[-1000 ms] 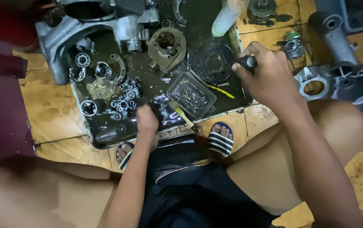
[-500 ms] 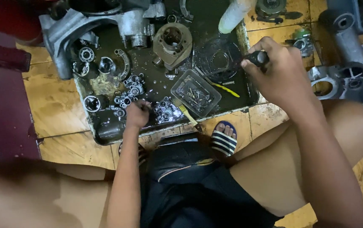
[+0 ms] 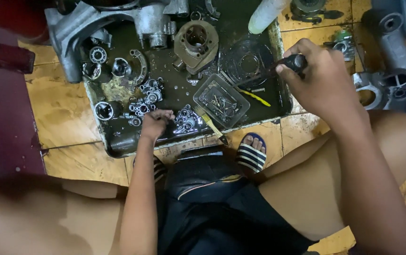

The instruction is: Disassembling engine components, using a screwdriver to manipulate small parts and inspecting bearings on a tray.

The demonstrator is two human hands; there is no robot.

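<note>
Hands: left hand (image 3: 155, 123) is down in the oily metal tray (image 3: 118, 144), fingers curled in & pinching among a heap of small bearings & rings (image 3: 146, 101), w/ a 2nd clump of shiny small parts (image 3: 186, 120) just beside its fingertips; can't tell exactly which piece it has. Right hand (image 3: 323, 80) is closed in a fist round the black handle of a tool (image 3: 293, 61), whose dark shaft runs left & down over the tray toward a round black ring part (image 3: 249, 61). Tray sits on the tiled floor (image 3: 66, 104) in front of the seated person, btwn the knees, & is wet w/ dark oil. In it: a brownish engine cylinder (image 3: 196, 42) near the top middle, a grey aluminium engine casing (image 3: 77, 30) at the top left corner, a curved half-ring piece (image 3: 139, 66) w/ a bearing (image 3: 97, 55) nearby, a clear square plastic container (image 3: 221, 100) holding screws & bits near the front edge. A yellow-handled brush (image 3: 211, 125) lies just beside that container, tip hanging over the tray rim. A white plastic bottle (image 3: 265, 14) leans at the tray's top right. More grey engine castings (image 3: 392, 61) lie on the floor to the right, well apart from the tray. A striped sandal (image 3: 251, 153) on the right foot rests just below the tray.
</note>
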